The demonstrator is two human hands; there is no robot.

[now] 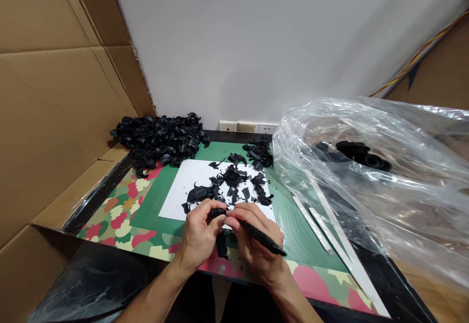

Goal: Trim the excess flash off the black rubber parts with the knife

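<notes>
Soft light, apparently from above, fell evenly on the gray wall (256,44), a faint shadow pooling low on it. Glare streaked the plastic bag (384,201). Wide-angle distortion bowed the edges; the lower-left corner stayed dim.

Small black rubber part (219,212) (mostly hidden) sits pinched in the left hand (200,235); slim black pen-like tool (264,239) slants rightward from the right hand (252,257).

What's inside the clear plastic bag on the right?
A few black round parts show through the plastic bag; its folds and glare hide whatever lies deeper.
</notes>
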